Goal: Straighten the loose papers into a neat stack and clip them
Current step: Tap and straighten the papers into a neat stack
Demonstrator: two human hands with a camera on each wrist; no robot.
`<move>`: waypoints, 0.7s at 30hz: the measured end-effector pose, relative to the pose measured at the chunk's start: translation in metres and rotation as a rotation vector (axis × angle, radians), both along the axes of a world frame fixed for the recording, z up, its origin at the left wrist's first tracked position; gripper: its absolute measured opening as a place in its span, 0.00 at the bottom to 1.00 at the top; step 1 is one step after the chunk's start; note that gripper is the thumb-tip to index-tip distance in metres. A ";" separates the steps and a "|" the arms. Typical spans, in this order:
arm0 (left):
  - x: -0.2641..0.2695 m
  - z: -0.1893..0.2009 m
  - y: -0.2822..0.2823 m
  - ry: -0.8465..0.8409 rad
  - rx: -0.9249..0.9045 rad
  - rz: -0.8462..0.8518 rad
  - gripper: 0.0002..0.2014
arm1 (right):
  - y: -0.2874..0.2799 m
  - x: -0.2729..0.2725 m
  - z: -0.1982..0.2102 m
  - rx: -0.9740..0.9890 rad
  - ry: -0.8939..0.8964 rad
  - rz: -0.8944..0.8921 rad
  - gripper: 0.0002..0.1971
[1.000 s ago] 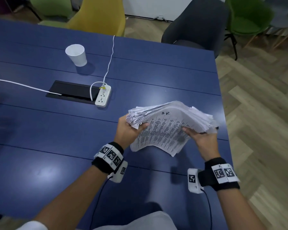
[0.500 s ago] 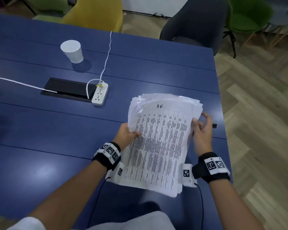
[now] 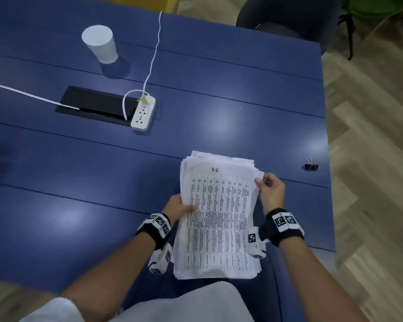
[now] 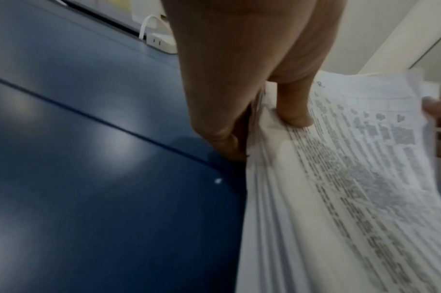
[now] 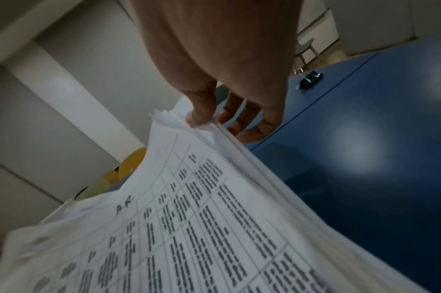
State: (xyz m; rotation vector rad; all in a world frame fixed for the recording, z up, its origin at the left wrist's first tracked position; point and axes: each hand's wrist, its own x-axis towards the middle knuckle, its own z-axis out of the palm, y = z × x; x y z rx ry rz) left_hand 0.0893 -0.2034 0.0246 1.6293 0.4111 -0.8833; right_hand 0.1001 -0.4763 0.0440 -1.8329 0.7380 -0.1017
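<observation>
A thick stack of printed papers is held above the near edge of the blue table, its top sheet a table marked "A.R.". The sheet edges are uneven at the top. My left hand grips the stack's left edge, thumb on top and fingers underneath. My right hand pinches the upper right corner, thumb on top and fingers behind. A black binder clip lies on the table to the right, near the edge; it shows in the right wrist view too.
A white paper cup stands at the back left. A white power strip with its cable lies beside a black cable hatch. The table's right edge drops to a wooden floor. A dark chair stands at the far side.
The stack has turned from a fanned, sideways bundle to upright in front of me and come nearer. The right hand moved from its lower edge to the upper right corner.
</observation>
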 end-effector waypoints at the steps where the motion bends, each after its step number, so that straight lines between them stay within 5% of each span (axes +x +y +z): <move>1: -0.002 -0.004 0.000 0.006 0.003 0.014 0.18 | 0.000 -0.003 -0.002 0.012 -0.003 0.001 0.13; 8: 0.004 -0.021 -0.009 0.002 0.124 0.079 0.14 | -0.009 -0.010 0.007 0.117 -0.179 -0.149 0.13; 12: 0.007 -0.027 -0.014 -0.027 0.210 0.014 0.12 | -0.013 -0.002 0.004 0.082 -0.139 -0.091 0.06; 21: 0.001 -0.024 -0.037 -0.317 0.330 -0.147 0.43 | -0.022 -0.005 -0.028 0.252 0.267 0.072 0.03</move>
